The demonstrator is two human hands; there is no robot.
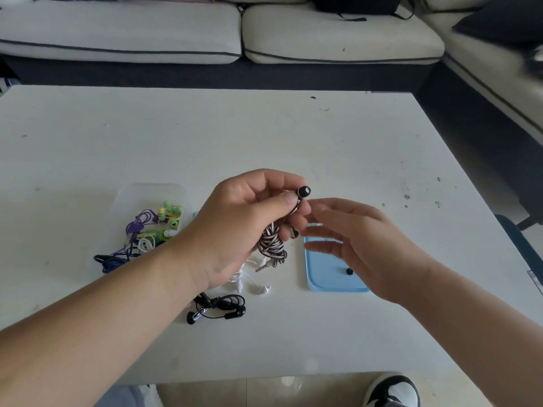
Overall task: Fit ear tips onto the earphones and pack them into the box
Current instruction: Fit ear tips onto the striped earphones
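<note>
Left hand (244,227) pinches the striped earphone (302,191) between thumb and fingers, its long axis slanting up and right; right hand (361,239) relaxed, fingers spread, holding nothing.

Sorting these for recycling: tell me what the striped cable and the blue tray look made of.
Striped cable: looks like braided fabric sleeving, matte, by its woven black-and-white banding; could be printed rubber.
Blue tray: likely hard plastic, smooth with a slight sheen, by its even colour and moulded raised rim.
</note>
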